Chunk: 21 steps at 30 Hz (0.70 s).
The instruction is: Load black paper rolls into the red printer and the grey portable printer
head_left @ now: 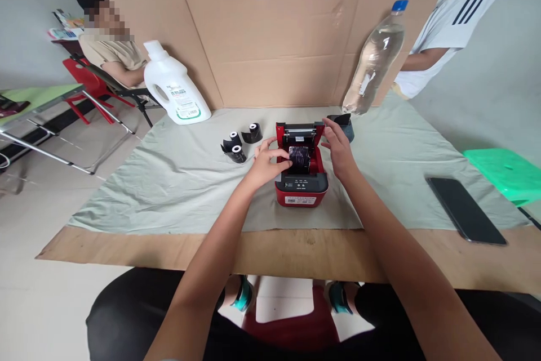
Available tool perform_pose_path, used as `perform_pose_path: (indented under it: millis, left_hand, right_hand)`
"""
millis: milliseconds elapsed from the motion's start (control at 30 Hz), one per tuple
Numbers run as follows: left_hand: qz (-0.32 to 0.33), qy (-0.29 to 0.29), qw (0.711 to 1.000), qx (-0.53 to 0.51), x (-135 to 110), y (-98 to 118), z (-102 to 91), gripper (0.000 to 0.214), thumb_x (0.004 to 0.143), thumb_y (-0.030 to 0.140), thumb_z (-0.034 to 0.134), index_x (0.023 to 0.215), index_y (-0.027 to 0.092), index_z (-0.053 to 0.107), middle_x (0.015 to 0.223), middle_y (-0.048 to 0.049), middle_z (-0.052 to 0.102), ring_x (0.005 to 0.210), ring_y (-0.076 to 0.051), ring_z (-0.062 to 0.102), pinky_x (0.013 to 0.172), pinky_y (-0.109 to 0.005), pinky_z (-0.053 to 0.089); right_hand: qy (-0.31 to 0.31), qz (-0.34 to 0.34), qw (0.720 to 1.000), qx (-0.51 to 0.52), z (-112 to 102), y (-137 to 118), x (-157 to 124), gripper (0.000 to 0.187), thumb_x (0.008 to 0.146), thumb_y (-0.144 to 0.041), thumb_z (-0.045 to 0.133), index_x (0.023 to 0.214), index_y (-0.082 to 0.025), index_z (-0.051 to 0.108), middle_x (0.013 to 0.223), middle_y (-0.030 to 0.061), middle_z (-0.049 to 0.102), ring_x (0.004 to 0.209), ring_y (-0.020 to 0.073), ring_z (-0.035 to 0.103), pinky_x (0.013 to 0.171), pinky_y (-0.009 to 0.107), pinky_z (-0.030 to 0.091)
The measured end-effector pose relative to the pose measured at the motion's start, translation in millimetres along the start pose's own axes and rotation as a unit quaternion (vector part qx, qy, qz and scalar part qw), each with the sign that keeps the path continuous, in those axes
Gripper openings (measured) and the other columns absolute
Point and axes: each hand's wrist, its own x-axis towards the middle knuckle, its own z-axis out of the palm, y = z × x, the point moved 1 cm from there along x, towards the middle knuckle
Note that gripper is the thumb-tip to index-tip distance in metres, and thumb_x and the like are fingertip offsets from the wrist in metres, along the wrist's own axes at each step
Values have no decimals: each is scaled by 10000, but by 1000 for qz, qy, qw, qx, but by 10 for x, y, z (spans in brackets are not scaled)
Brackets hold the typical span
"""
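Note:
A red and black label printer (301, 197) stands on the cloth in front of me with its lid (300, 134) raised. Inside its bay sits a black roll (300, 159) with a shiny surface. My left hand (268, 165) reaches in from the left, thumb and index finger closed at the roll's left edge, its other fingers by the lid's left side. My right hand (339, 148) grips the upper right corner of the lid, thumb lower down at its side. Several small black rolls (237, 153) with white cores lie left of the printer. Behind my right hand is a dark container (347, 127), partly covered.
A white jug (180, 90) stands back left, a clear bottle (374, 62) with a blue cap back right. Behind them rises a cardboard screen (274, 40). A black phone (465, 209) lies near the right front edge, beside a green stool (507, 172). Two people are beyond the screen.

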Motion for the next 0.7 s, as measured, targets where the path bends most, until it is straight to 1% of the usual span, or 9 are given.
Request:
perform_pose_path:
  millis: [67, 100, 167, 200, 300, 367, 433, 567, 700]
  left_hand:
    - [47, 7, 999, 7, -60, -43, -69, 68, 810, 232, 833, 792, 258, 773, 1553, -44, 500, 1510, -388, 363, 1231, -671, 291]
    - [78, 14, 997, 10, -81, -51, -106, 86, 804, 224, 834, 768, 251, 762, 1487, -51, 551, 1446, -361, 440, 1202, -628, 348]
    - [151, 17, 988, 0, -108, -41, -169, 99, 831, 225, 799, 752, 241, 743, 1204, -58, 665, 1164, -258, 617, 1055, -481, 484]
    - [189, 12, 982, -11, -118, -24, -192, 102, 860, 236, 767, 762, 240, 739, 1025, -39, 675, 982, -204, 645, 942, -407, 515]
    - [279, 17, 960, -15, -149, 46, -226, 138, 931, 281, 681, 815, 247, 747, 679, 35, 567, 631, -127, 535, 714, -317, 449]
    - [302, 38, 952, 19, -173, 83, -227, 173, 951, 322, 659, 828, 256, 760, 628, 47, 552, 579, -120, 499, 698, -318, 419]
    - [296, 52, 953, 45, -191, 95, -222, 220, 965, 367, 639, 823, 265, 773, 638, 35, 573, 583, -128, 507, 700, -321, 420]
    - [284, 37, 958, 36, -191, 68, -226, 255, 961, 411, 638, 803, 269, 780, 710, 4, 603, 654, -154, 553, 718, -327, 449]
    - [301, 23, 953, 33, -177, 54, -250, 218, 950, 367, 665, 787, 272, 773, 764, -1, 624, 734, -164, 597, 772, -334, 449]
  right_hand:
    - [0, -8, 1000, 6, 41, -10, -15, 594, 839, -802, 631, 1192, -326, 681, 1222, 14, 732, 1188, 269, 649, 1008, 454, 552]
    - [3, -8, 1000, 10, 54, -12, -27, 580, 842, -808, 621, 1151, -320, 680, 1190, 10, 733, 1166, 261, 651, 998, 443, 550]
    - [3, -5, 1000, 18, 68, -12, -56, 537, 869, -800, 589, 1075, -311, 671, 1147, 3, 730, 1140, 248, 650, 997, 430, 539]
    - [-1, -5, 1000, 20, 69, -11, -76, 516, 892, -789, 561, 1034, -304, 666, 1142, 3, 729, 1136, 244, 648, 1009, 431, 528]
    - [-17, -5, 1000, 25, 62, -5, -175, 430, 936, -692, 543, 895, -275, 640, 1204, 15, 723, 1205, 255, 626, 1089, 454, 474]
    - [-25, 2, 999, 24, 54, 9, -270, 304, 900, -567, 612, 854, -267, 626, 1289, 19, 696, 1309, 275, 582, 1136, 461, 444]
    - [-29, 25, 999, 34, 51, 35, -366, 213, 842, -469, 639, 955, -288, 651, 1371, 12, 653, 1391, 283, 532, 1143, 465, 451]
    - [-7, 66, 996, 55, 60, 71, -468, 494, 817, -484, 613, 1296, -366, 604, 1467, 15, 595, 1409, 280, 523, 1099, 486, 505]
    - [0, 86, 995, 55, 79, 35, -404, 539, 855, -622, 624, 1331, -369, 609, 1451, 31, 617, 1338, 286, 576, 1040, 476, 546]
